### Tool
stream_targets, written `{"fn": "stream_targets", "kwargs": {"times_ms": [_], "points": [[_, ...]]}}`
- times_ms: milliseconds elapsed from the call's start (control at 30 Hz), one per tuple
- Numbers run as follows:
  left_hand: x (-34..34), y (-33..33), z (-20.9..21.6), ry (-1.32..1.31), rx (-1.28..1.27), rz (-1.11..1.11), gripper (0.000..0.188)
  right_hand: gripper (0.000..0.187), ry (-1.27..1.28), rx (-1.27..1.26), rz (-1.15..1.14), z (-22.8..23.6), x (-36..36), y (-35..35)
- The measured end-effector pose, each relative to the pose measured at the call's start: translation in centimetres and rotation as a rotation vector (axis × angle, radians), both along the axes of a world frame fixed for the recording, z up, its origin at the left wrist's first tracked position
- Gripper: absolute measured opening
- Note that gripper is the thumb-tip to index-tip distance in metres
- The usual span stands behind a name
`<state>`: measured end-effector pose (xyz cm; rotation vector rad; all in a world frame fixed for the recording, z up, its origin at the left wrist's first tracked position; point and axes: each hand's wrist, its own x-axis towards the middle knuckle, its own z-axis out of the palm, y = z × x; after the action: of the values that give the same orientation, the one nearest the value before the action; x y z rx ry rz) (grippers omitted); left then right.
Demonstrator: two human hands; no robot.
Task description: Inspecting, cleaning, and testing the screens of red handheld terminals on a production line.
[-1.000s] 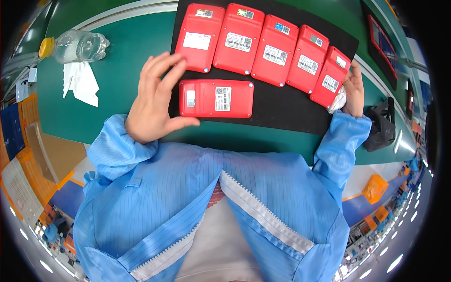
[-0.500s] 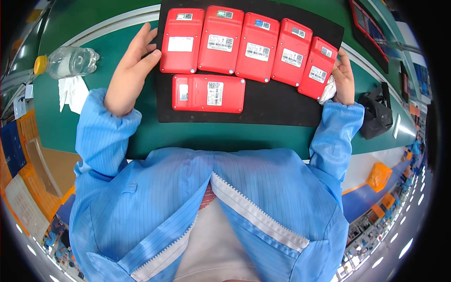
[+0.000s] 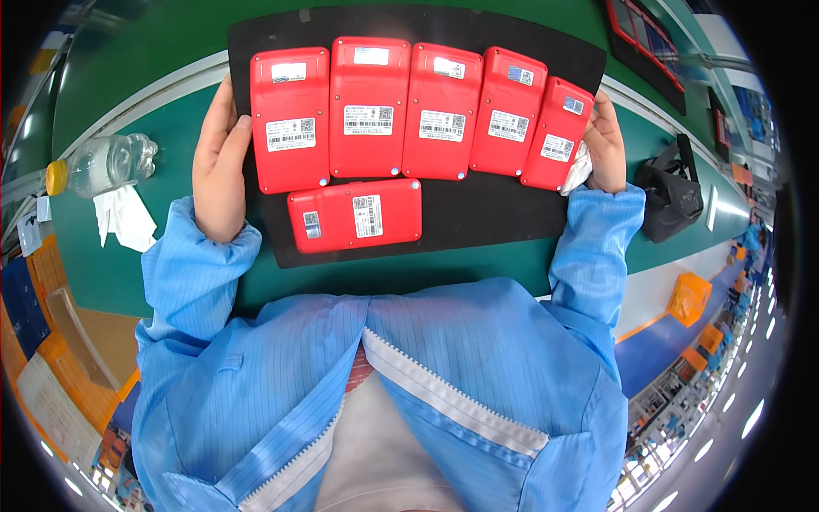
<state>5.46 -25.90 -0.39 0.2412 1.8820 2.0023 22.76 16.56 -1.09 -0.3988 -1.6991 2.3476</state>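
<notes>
Head view: black board (image 3: 490, 218) spans the upper middle, its left and right edges between the two hands. Left hand (image 3: 220, 175) closed on the left edge: thumb on the front face, just beside the leftmost of a row of five red handheld devices (image 3: 368, 158); other fingers mostly hidden behind the edge. Right hand (image 3: 606, 152) curled around the right edge, thumb at the side of the rightmost device; whether it touches that device, cannot tell. Its remaining fingertips out of sight behind the board. Crumpled white wipe (image 3: 578, 171) wedged by the right palm, partly covered. Sixth red device (image 3: 328, 224) lies crosswise below the row's left end, clear of all fingers. All six show screwed casings and labels, print too small to make out. Green table (image 3: 189, 136) largely covered. Left: clear bottle (image 3: 109, 165), yellow cap, lying on its side near a white tissue (image 3: 125, 217). Right: black bag (image 3: 671, 198), contents not visible. Red-framed dark object (image 3: 647, 43) at upper right, cut off by the border, kind unclear.
</notes>
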Motion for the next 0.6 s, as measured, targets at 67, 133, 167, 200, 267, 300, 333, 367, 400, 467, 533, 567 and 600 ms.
{"fn": "stream_targets", "kwargs": {"times_ms": [67, 133, 167, 200, 267, 300, 333, 367, 400, 467, 533, 567, 600], "points": [[-0.05, 0.05, -0.16, 0.022, 0.0, 0.0, 0.054, 0.045, 0.004, 0.008, 0.011, -0.22, 0.11, 0.24], [-0.09, 0.13, -0.04, 0.026, 0.06, -0.068, 0.056, 0.044, 0.003, 0.012, 0.017, -0.12, 0.07, 0.23], [-0.11, 0.02, -0.07, 0.026, 0.06, -0.069, 0.056, 0.043, 0.004, 0.016, 0.025, -0.06, 0.08, 0.22], [-0.19, -0.24, -0.08, 0.004, 0.073, -0.106, 0.057, 0.043, 0.004, 0.015, 0.026, -0.05, 0.06, 0.22], [-0.31, -0.28, -0.07, -0.017, 0.084, -0.142, 0.057, 0.043, -0.01, 0.019, 0.017, -0.02, 0.04, 0.2], [-0.33, -0.19, -0.03, -0.015, 0.071, -0.138, 0.057, 0.043, -0.01, 0.018, 0.017, 0.03, 0.08, 0.18], [-0.33, -0.1, 0.02, -0.013, 0.058, -0.133, 0.057, 0.042, -0.009, 0.01, 0.026, 0.12, 0.12, 0.21], [-0.31, 0.03, 0.1, -0.013, 0.057, -0.132, 0.057, 0.042, -0.007, 0.001, 0.035, 0.13, 0.13, 0.25], [-0.27, 0.21, 0.19, -0.006, 0.066, -0.129, 0.057, 0.042, -0.007, 0.001, 0.036, 0.11, 0.13, 0.31], [-0.31, 0.22, 0.15, 0.001, 0.076, -0.125, 0.057, 0.041, -0.023, 0.027, 0.021, 0.09, 0.12, 0.38], [-0.4, -0.01, -0.03, 0.0, 0.065, -0.132, 0.057, 0.041, -0.02, 0.029, 0.023, 0.13, 0.01, 0.21], [-0.37, 0.01, 0.0, 0.0, 0.064, -0.131, 0.057, 0.041, -0.017, 0.032, 0.024, 0.18, -0.05, 0.12], [-0.33, 0.07, 0.04, 0.003, 0.07, -0.128, 0.057, 0.041, -0.017, 0.033, 0.025, 0.23, -0.07, 0.04]]}}
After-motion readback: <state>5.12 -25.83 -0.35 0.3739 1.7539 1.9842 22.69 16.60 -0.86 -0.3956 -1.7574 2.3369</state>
